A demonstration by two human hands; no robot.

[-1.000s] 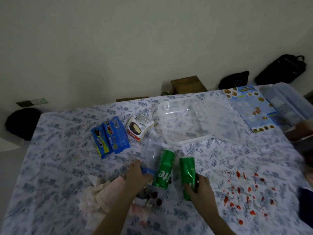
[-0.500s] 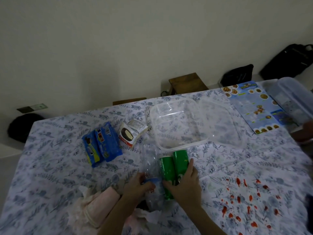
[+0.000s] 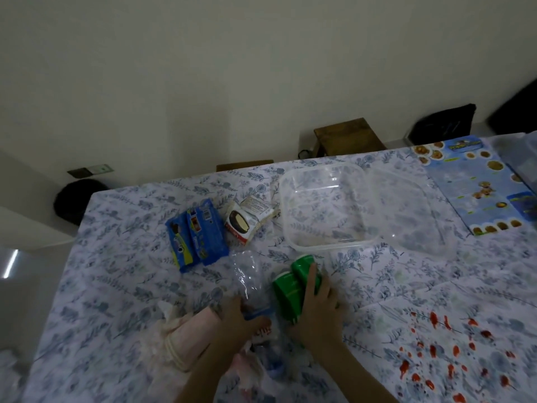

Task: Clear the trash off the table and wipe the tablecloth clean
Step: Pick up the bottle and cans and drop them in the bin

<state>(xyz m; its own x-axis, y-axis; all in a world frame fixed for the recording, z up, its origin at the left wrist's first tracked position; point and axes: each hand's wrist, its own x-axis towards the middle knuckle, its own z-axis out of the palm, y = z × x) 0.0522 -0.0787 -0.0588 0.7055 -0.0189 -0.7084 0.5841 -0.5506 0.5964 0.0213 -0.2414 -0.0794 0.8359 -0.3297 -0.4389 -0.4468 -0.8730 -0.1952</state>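
Note:
Two green soda cans (image 3: 290,286) lie side by side on the floral tablecloth (image 3: 116,286). My right hand (image 3: 316,309) rests over them, fingers wrapped on the right can. A crushed clear plastic bottle (image 3: 248,274) with a blue label lies just left of the cans, and my left hand (image 3: 239,315) grips its lower end. A pink cloth (image 3: 189,335) and crumpled tissue lie by my left wrist. Red stains (image 3: 441,356) dot the tablecloth at the lower right.
Blue cookie wrappers (image 3: 196,239) and a white snack packet (image 3: 244,117) lie further back. An empty clear plastic container (image 3: 328,205) with its lid (image 3: 406,210) sits at the centre back. A blue printed leaflet (image 3: 476,181) lies at the far right. Chairs and dark bags stand beyond the table.
My right hand pushed the right can leftward against the other can and now covers both. The left hand has stayed on the bottle. The camera view has shifted slightly.

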